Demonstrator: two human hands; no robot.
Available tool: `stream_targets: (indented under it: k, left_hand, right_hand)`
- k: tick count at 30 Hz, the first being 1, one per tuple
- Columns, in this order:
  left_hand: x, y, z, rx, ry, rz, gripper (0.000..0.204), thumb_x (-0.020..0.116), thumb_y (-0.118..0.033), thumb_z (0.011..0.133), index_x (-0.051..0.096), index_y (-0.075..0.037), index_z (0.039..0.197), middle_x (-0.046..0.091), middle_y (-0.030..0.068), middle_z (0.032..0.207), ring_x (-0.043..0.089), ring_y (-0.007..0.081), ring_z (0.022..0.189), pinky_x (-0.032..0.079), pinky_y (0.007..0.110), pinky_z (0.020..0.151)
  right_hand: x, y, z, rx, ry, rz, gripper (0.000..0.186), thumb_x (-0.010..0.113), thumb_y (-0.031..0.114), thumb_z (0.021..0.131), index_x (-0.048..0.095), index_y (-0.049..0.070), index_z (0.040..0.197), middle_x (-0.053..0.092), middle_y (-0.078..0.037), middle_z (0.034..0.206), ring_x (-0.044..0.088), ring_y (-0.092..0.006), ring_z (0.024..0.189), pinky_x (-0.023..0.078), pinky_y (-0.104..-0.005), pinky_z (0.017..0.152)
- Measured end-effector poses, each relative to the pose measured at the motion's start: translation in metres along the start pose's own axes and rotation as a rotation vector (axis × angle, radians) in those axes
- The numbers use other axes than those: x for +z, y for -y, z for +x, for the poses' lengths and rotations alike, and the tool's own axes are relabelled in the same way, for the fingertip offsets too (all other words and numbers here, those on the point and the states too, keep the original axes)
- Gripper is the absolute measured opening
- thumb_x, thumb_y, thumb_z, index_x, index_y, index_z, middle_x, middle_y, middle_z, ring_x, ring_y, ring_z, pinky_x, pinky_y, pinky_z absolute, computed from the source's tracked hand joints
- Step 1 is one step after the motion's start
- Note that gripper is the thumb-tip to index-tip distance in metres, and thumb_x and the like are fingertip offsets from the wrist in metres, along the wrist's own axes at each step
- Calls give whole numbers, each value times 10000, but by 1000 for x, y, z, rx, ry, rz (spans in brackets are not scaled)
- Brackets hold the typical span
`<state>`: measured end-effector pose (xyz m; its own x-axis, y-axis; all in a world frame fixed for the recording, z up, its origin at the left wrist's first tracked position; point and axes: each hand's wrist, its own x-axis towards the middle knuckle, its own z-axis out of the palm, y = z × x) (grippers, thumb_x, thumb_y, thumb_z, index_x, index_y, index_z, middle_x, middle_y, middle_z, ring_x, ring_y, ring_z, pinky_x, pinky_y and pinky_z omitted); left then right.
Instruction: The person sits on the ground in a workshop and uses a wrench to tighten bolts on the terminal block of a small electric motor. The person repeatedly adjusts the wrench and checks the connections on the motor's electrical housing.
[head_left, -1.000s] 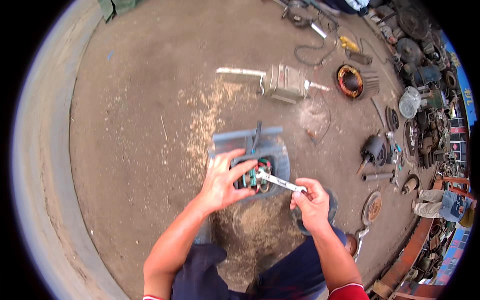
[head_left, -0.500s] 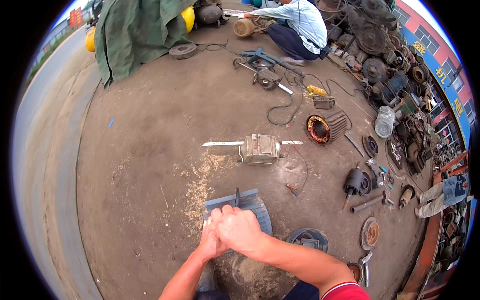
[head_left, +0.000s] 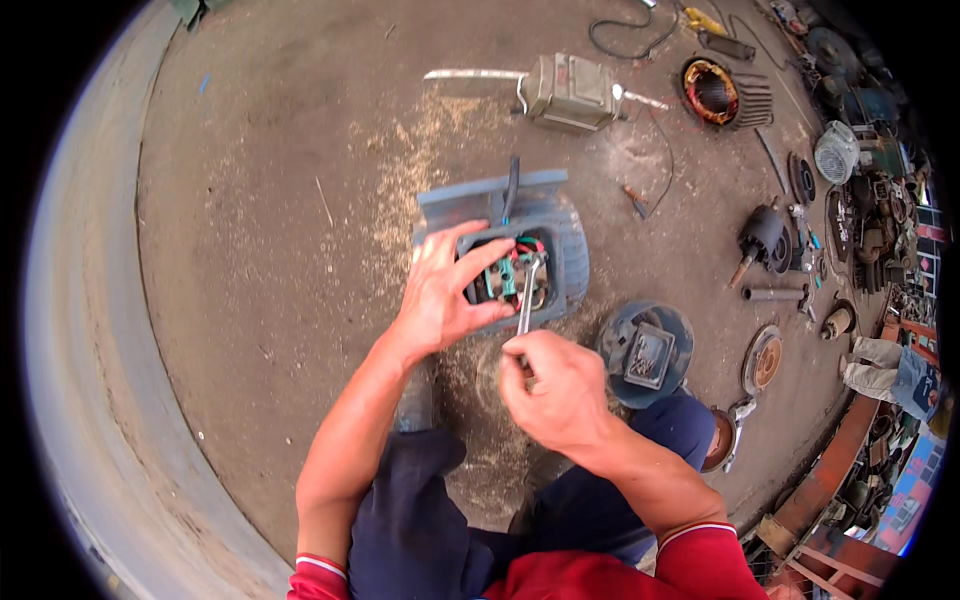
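Note:
In front of me on the ground lies a blue-grey electric motor [head_left: 575, 250], its terminal box [head_left: 470, 320] uncovered. A green terminal block [head_left: 500, 277] with red wires shows inside the box, and a black cable [head_left: 513, 185] comes out at its far side. My right hand [head_left: 558, 388] is closed round a metal wrench [head_left: 528, 300], whose far end rests at a terminal on the block. Spread over the left of the box, my left hand [head_left: 440, 290] has its fingers apart, the index finger reaching in by the block. Its other fingertips are partly hidden.
Right of the motor stands a round grey-blue cover [head_left: 650, 385] holding a small metal box [head_left: 650, 355]. A beige metal case [head_left: 575, 92] lies beyond. Rightward are a stator [head_left: 712, 92], a rotor [head_left: 762, 232], tools and piled motor parts [head_left: 880, 230]. One person's legs [head_left: 872, 365] show.
My view has tilted down. My hands, close together over the motor before, are now apart: the left spreads on the terminal box, and the right holds a wrench at the terminals.

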<state>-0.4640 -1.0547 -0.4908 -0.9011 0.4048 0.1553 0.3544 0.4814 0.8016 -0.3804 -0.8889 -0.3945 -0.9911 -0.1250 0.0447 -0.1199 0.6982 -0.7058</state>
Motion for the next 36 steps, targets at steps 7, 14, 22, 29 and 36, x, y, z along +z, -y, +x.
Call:
stream_targets:
  k: [7, 14, 22, 29, 36]
  left_hand:
    - [-2, -1, 0, -1, -21, -11, 855, 958, -240, 574, 650, -214, 1372, 534, 131, 1465, 491, 373, 1320, 404, 502, 1107]
    - [3, -3, 2, -38, -27, -18, 786, 938, -255, 619, 658, -231, 1353, 524, 125, 1470, 480, 370, 1328, 418, 494, 1092]
    - [0, -3, 2, -29, 4, -7, 841, 953, -225, 592, 654, -238, 1378, 509, 126, 1491, 478, 369, 1334, 404, 500, 1117]
    - [1, -4, 2, -34, 4, -2, 817, 947, -221, 606, 660, -244, 1371, 509, 126, 1490, 483, 367, 1329, 414, 499, 1108]
    - [2, -4, 3, -17, -5, -3, 829, 946, -216, 595, 656, -256, 1371, 514, 120, 1485, 482, 359, 1328, 413, 500, 1105]
  right_hand:
    - [-14, -19, -68, 665, 88, 962, 189, 589, 47, 1023, 577, -14, 1201, 702, -107, 987, 650, -111, 787, 546, -254, 699]
    - [7, -28, -48, 738, 25, 1110, 159, 512, 98, 1043, 540, -20, 1147, 697, -106, 914, 628, -109, 688, 527, -258, 614]
    - [16, -24, -31, 793, -15, 903, 181, 524, 175, 1074, 520, 7, 1140, 693, -83, 814, 589, -84, 593, 479, -238, 526]
    - [16, -14, -22, 889, 17, 850, 132, 541, 143, 1067, 544, 21, 1117, 691, -75, 772, 546, -64, 550, 439, -231, 492]
    - [-21, -50, -12, 846, 45, 744, 88, 620, 86, 1025, 601, 7, 1059, 650, -43, 688, 479, -49, 498, 372, -218, 454]
